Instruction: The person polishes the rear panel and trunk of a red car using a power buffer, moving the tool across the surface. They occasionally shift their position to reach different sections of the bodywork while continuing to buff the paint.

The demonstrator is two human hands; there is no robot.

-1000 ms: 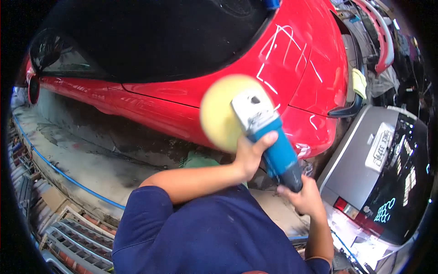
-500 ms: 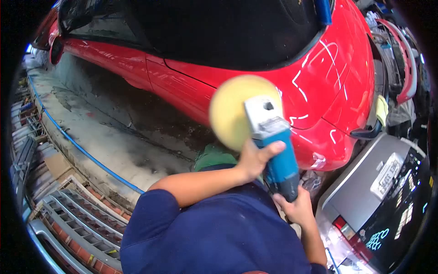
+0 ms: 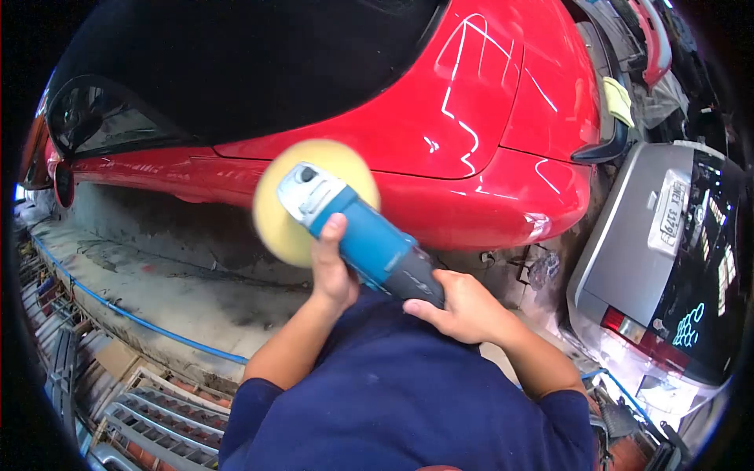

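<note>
A car body workshop: a red car [image 3: 487,102] with gleaming paint stands on a stained concrete floor [image 3: 149,275], a silver car [image 3: 644,235] is parked close behind it, and loose grilles [image 3: 149,416] and body parts [image 3: 652,39] lie around.

polisher [image 3: 357,239] in both hands, red car [image 3: 487,118]

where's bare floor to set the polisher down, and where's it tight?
Free: the grey concrete strip between the red car and the blue hose. Crowded: stacked grilles beyond the hose at lower left; the narrow gap between the red car's end and the silver car. Both hands, left hand and right hand, grip the polisher.
</note>
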